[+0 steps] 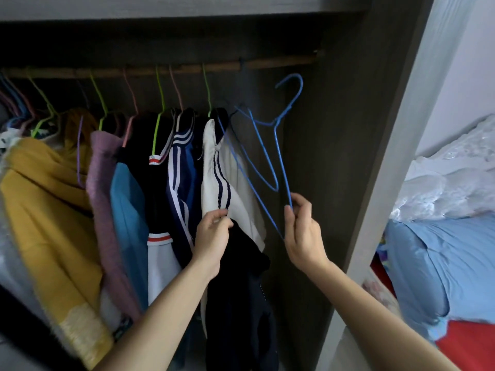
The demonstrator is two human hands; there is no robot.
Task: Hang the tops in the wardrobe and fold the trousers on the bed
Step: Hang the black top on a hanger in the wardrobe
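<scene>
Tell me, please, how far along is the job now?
Done, it seems: several tops hang on the rail, among them a yellow top and a white striped top. In hand: the right hand pinches an empty blue hanger, its hook off the rail; the left hand is at the white striped top's hem, its grip unclear. Left: no folded trousers show on the visible part of the bed.

One head camera looks forward and slightly down into the wardrobe [321, 135], close enough that the left hand [213, 236] and right hand [302, 231] reach the hanging clothes [128, 199] at centre. The rail [281, 62] runs across at 12 o'clock; the bed [428, 263] edges in at 3 o'clock.
</scene>
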